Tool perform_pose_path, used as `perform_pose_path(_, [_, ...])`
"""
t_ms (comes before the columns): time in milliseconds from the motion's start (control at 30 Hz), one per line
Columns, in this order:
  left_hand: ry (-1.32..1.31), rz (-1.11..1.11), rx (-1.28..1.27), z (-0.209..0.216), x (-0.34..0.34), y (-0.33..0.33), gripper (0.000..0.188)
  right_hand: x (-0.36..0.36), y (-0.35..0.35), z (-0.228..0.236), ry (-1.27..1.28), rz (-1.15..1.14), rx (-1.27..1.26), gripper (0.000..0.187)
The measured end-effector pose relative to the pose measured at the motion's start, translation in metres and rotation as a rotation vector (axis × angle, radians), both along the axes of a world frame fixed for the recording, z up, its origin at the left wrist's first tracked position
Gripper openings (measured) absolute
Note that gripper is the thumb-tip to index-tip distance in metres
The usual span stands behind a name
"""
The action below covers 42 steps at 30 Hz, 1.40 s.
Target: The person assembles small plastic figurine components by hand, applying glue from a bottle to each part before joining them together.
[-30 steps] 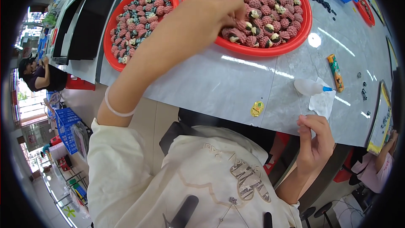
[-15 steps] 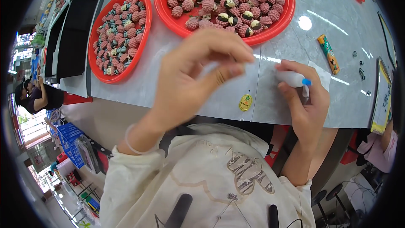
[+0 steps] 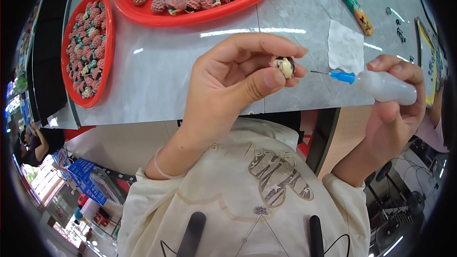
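Between the thumb and fingertips of my left hand [image 3: 228,78] is a small pink figure with a cream and black face [image 3: 285,67], held above the table's front part. My right hand [image 3: 404,109] grips a translucent white squeeze bottle [image 3: 388,87], tilted on its side. Its blue needle tip [image 3: 343,76] points left at the small figure. A short gap separates the thin needle from the figure and my left fingertips.
A large red tray [image 3: 190,20] of similar pink figures stands at the back; a smaller red tray [image 3: 110,43] of pink and blue-grey ones is on the left. Right of centre lie a white tissue [image 3: 345,45] and a green and orange tube [image 3: 354,9], near several small dark rings [image 3: 400,34].
My right hand has moved right and turned the bottle so its needle faces left. The small figure now shows in my left fingers. The view has shifted, moving the trays left and up.
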<state>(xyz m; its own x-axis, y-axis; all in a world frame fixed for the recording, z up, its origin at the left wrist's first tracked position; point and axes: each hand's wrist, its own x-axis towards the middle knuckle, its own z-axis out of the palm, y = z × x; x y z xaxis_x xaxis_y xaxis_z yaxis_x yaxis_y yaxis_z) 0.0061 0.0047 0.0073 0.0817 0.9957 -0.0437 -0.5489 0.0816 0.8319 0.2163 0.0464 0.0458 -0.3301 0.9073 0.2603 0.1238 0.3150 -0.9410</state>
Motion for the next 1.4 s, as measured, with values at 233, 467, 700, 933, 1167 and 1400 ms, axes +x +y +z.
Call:
perform_pose_path(233, [0.001, -0.024, -0.02, -0.001, -0.002, -0.001, 0.035, -0.01, 0.002, 0.003, -0.079, -0.092, -0.035, 0.051])
perform_pose_path(467, [0.008, -0.016, -0.069, 0.002, -0.001, -0.001, 0.038, -0.018, 0.0, -0.002, -0.138, -0.169, 0.297, 0.047])
perform_pose_path(700, [0.031, -0.031, -0.055, 0.0, -0.003, -0.001, 0.036, -0.017, -0.004, 0.007, -0.246, -0.153, 0.431, 0.046])
perform_pose_path(933, [0.025, -0.018, -0.046, 0.0, -0.004, 0.0, 0.035, -0.019, -0.004, 0.013, -0.338, -0.127, 0.576, 0.045])
perform_pose_path(1167, [0.0, -0.036, -0.04, 0.005, 0.004, 0.003, 0.034, -0.002, 0.006, -0.005, 0.075, -0.138, 0.157, 0.032])
perform_pose_path(1400, [0.014, 0.032, -0.073, 0.0, 0.004, -0.003, 0.031, -0.044, 0.023, -0.035, -0.317, -0.202, 0.245, 0.031])
